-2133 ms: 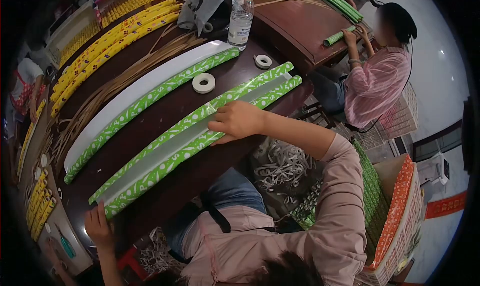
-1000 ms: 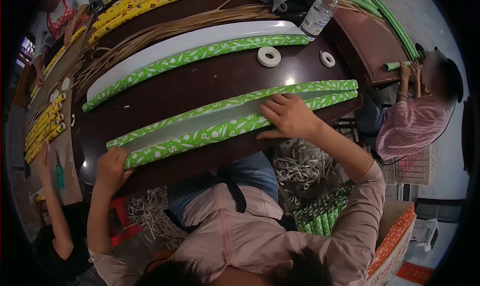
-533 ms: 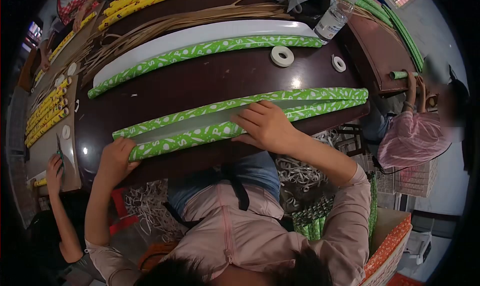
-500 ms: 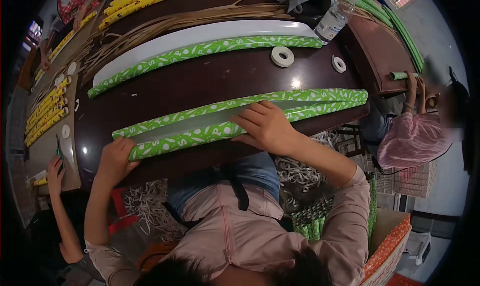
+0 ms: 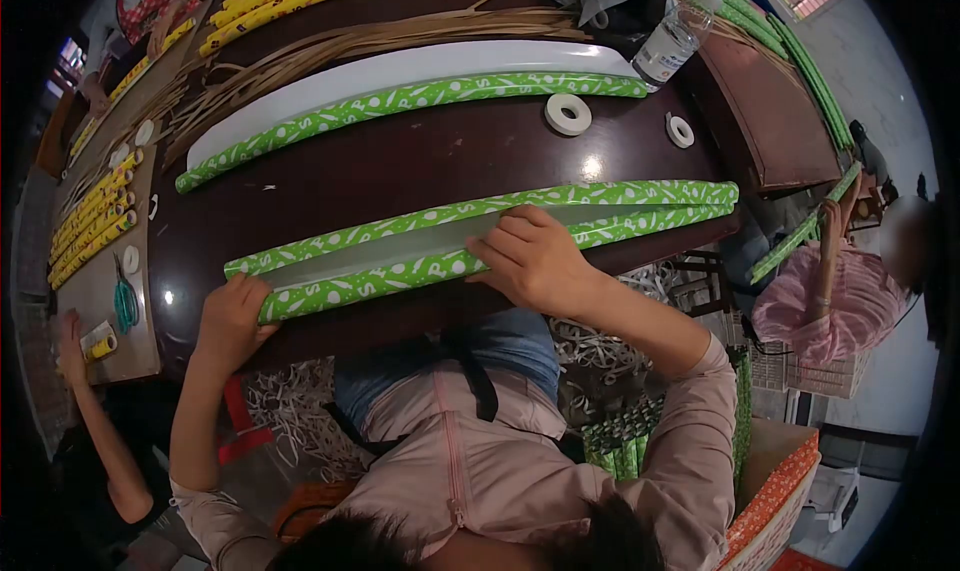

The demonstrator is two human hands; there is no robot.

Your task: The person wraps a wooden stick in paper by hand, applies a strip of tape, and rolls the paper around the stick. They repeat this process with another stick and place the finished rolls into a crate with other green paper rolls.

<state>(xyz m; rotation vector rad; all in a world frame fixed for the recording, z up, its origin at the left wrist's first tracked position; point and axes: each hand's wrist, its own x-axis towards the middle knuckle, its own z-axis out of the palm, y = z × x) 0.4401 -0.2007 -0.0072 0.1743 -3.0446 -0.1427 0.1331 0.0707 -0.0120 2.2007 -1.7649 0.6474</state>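
A long green patterned paper (image 5: 420, 270) lies lengthwise near the table's front edge, its two long sides curled toward each other with the pale inside showing between. My left hand (image 5: 236, 313) is closed on its left end. Farther right, my right hand (image 5: 532, 256) grips the near curled side around its middle, fingers bent over the edge. Beyond them, a second green sheet (image 5: 400, 99) lies partly rolled, its white side (image 5: 400, 67) up. Two rolls of white tape, a large one (image 5: 568, 115) and a small one (image 5: 679, 129), rest behind the paper's right part.
A plastic bottle (image 5: 668, 51) stands at the back right of the dark table (image 5: 330, 196). Brown strips (image 5: 300, 56) and yellow rolls (image 5: 290, 1) lie behind. Teal scissors (image 5: 125, 301) lie on the left table. Co-workers are at left and right, one holding a green roll (image 5: 805, 226).
My hands have barely moved on the paper. At left, a co-worker's hand has let go of the scissors and moved to a small yellow roll. The right co-worker's green roll now extends down and left.
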